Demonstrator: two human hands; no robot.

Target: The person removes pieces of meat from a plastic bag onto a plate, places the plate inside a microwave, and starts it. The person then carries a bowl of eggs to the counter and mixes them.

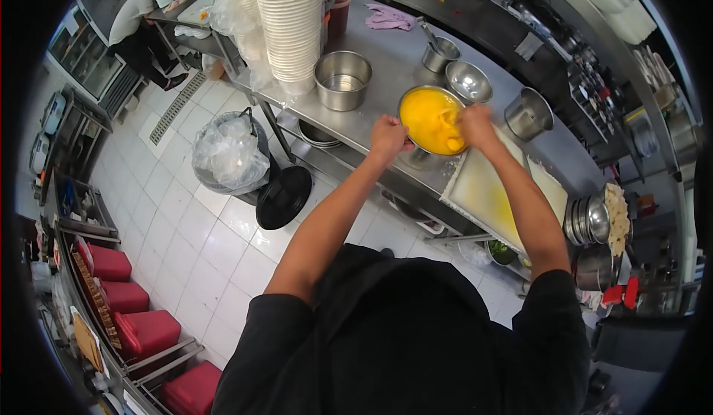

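A metal bowl of yellow liquid [429,118] stands near the front edge of the steel counter [371,66], with thicker yellow lumps at its right side. My left hand [390,137] is closed at the bowl's left rim. Over the right rim is my right hand [475,123], its fingers curled; whatever it may hold is too small or hidden to make out. Right of the bowl lies a white tray [483,192] with a yellow patch on it. An empty steel pot [343,80] stands to the left.
Tall stacked white containers [290,28] rise at the back left. Behind the bowl are a small pot [441,53], a shallow bowl [469,80] and a larger pot [529,112]. A lined bin [232,151] stands on the floor. Another person [137,21] bends over a far table.
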